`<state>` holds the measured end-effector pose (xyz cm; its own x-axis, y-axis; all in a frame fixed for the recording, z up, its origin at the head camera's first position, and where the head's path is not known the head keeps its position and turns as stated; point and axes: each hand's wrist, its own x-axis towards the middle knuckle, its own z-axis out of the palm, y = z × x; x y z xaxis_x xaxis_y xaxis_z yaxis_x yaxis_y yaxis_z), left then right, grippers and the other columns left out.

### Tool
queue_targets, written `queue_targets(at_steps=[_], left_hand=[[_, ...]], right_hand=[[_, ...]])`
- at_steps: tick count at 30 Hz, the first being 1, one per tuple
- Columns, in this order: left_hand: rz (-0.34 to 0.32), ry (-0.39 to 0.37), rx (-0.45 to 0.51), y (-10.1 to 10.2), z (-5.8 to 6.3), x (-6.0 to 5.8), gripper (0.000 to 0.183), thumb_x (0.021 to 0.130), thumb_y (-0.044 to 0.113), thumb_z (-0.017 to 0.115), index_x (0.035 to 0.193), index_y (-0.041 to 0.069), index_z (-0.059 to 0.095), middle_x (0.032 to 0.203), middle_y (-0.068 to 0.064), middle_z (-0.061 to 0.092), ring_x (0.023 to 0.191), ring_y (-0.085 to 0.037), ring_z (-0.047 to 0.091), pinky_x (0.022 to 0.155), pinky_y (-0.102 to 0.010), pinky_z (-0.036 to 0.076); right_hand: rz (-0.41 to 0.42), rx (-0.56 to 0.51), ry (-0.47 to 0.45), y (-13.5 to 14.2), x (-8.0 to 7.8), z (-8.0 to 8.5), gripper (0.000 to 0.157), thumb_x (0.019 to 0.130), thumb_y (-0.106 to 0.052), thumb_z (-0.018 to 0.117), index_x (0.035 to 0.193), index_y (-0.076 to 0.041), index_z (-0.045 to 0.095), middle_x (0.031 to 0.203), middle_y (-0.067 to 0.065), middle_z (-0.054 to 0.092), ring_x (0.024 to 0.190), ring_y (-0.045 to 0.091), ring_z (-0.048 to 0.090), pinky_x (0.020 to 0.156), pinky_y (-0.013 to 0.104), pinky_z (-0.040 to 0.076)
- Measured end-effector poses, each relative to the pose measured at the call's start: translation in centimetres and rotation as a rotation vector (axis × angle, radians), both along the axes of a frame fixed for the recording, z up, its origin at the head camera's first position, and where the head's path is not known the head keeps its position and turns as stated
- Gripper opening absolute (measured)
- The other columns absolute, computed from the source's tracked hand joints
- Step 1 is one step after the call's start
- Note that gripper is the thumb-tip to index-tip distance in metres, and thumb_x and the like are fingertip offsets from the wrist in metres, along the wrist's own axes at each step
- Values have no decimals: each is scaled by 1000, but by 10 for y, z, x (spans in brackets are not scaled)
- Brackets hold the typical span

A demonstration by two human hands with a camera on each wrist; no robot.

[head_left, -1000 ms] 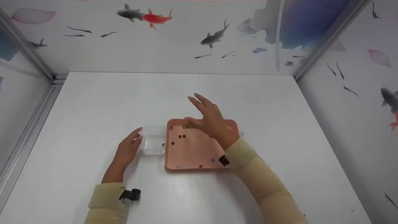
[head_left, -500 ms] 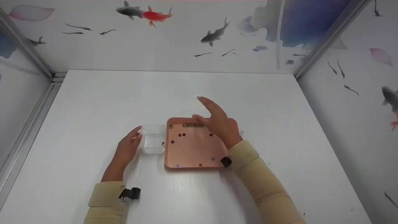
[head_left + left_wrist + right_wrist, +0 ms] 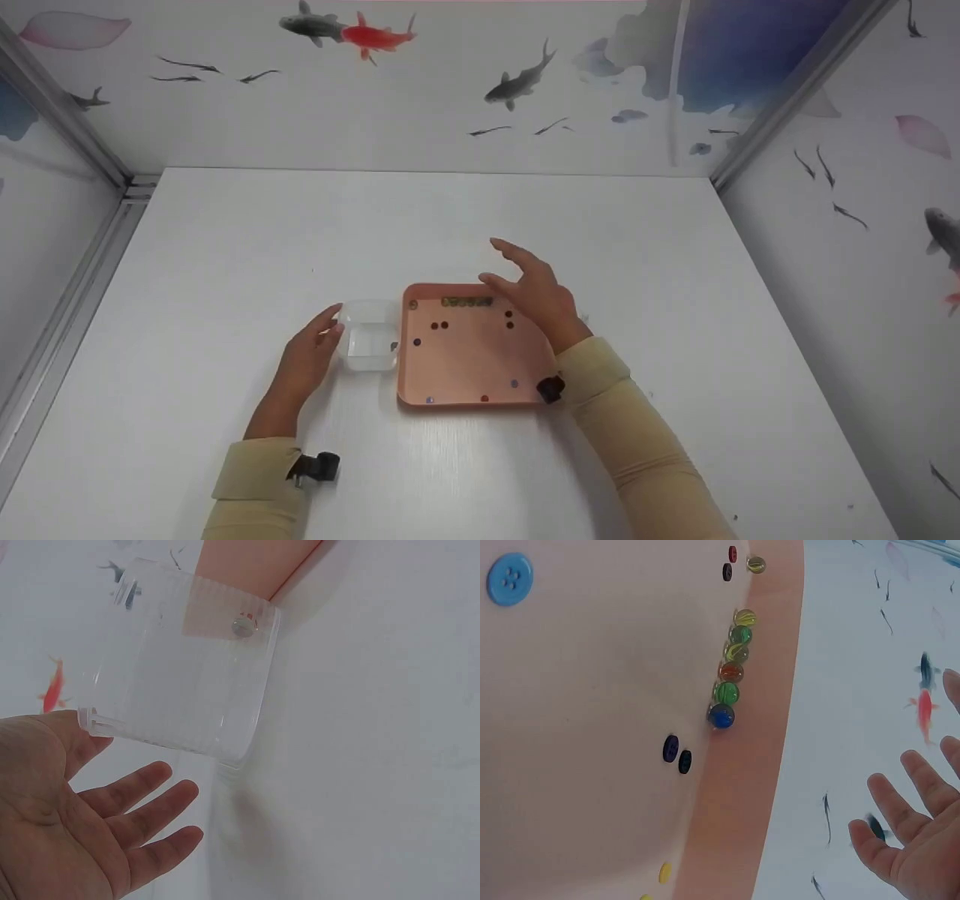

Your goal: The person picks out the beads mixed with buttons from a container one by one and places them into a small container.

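My left hand is at the left side of a clear plastic box, its fingertips right at the rim. In the left wrist view its fingers are spread and loosely straight beside the box wall. One glass marble lies in the box. My right hand, fingers extended and holding nothing, hovers over the far right corner of a pink tray. Along the tray's far edge is a row of several glass marbles, with a lone marble farther left. The hand and wrist hide the tray's right side.
Small buttons lie scattered in the tray: a dark pair, a purple one, a light blue one and a yellow one. The box stands against the tray's left edge. White panels with fish pictures enclose the white table.
My right hand has drawn back to the right and slightly nearer, uncovering the marble row and two dark buttons. My left hand and the box stay in place.
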<state>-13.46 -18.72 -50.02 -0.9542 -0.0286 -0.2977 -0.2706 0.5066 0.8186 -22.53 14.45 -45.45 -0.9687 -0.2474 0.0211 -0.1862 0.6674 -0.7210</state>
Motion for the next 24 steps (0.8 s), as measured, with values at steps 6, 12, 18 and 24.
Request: queue_targets(at_steps=[6,12,18,24], left_hand=[[11,6,-10,0,-2,0,53,105,36,36,154,18,25,149,-19,39,135,-39,39,108,-56,34],[13,-1,-12,0,0,1,54,105,37,36,154,18,25,150,-19,39,136,-40,38,108,-56,34],[18,4,-26,1,0,0,53,106,35,36,154,18,25,150,-19,38,136,-40,37,108,-56,33],[27,-5,-32,2,-1,0,53,105,36,37,154,19,25,150,-18,39,136,-39,38,108,-56,34]], right_hand=[[-31,22,-45,3,-3,-8,70,83,-67,59,145,-41,40,144,1,50,131,27,47,84,50,48],[-21,-68,-40,6,-5,-12,66,86,-59,62,144,-33,45,144,-4,50,131,16,48,106,47,40],[-3,-110,-50,8,-8,-14,61,89,-51,64,143,-27,48,142,-1,52,129,18,49,107,45,39],[-9,-118,-98,10,-12,-18,57,91,-47,63,141,-25,50,138,-1,56,125,19,53,104,47,42]])
